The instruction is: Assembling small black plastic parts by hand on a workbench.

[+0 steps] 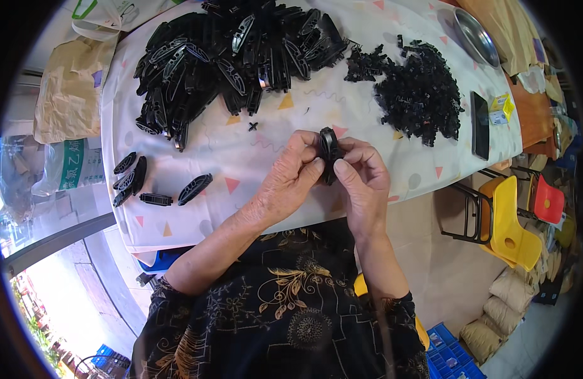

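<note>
Near the front of the table, a slim black plastic part (329, 146) with a curved oval outline stands on end between my two hands. My left hand (299, 165) pinches it from the left with thumb and fingers. From the right, my right hand (363, 174) grips the same part, thumb against its near side. Fingers hide some of its surface. Left of my forearm lie several similar long black parts (195, 189). Beyond my hands, a big heap of such parts (228, 63) covers the far side. A pile of small black clips (421, 95) spreads at the right.
A patterned tablecloth (253, 142) covers the table. On the right side are a phone (479, 125), a small yellow-and-white box (501, 109) and a round metal dish (475, 38). A brown paper bag (73, 91) hangs by the left edge. Yellow chair (512, 221) stands right.
</note>
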A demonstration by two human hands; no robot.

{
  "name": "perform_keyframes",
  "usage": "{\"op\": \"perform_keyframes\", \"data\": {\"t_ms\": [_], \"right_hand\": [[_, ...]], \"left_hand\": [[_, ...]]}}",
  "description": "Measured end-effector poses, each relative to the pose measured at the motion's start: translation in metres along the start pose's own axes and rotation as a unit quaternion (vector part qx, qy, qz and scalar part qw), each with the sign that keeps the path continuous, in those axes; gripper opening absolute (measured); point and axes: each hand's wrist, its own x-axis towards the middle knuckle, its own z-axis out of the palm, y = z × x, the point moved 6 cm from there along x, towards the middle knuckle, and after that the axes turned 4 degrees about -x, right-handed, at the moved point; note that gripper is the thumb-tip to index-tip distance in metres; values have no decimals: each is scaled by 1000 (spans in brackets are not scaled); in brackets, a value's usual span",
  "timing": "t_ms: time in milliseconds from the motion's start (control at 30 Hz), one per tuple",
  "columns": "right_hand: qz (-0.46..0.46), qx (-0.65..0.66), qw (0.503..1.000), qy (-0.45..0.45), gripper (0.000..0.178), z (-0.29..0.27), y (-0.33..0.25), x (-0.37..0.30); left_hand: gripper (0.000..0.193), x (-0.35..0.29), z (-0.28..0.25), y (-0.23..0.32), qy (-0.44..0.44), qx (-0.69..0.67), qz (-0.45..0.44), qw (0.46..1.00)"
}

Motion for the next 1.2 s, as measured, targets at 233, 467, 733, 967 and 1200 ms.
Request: {"op": "perform_keyframes", "data": {"t_ms": [233,467,733,967,1200], "right_hand": [[77,42,996,-32,15,1,8,-1],[-146,-276,950,-20,17,5,-6,-4],[-36,-109,993,-38,8,12,1,-2],[43,-27,997,-51,4,10,8,0],[59,1,997,-43,5,10,10,-1]], "left_hand": [[42,-4,13,8,-16,66,55,996],[50,-3,7,9,34,139,61,988],[61,-5,-3,8,61,155,11,986],[63,-6,-2,11,56,157,25,986],[64,-8,-1,13,54,165,31,984]]}}
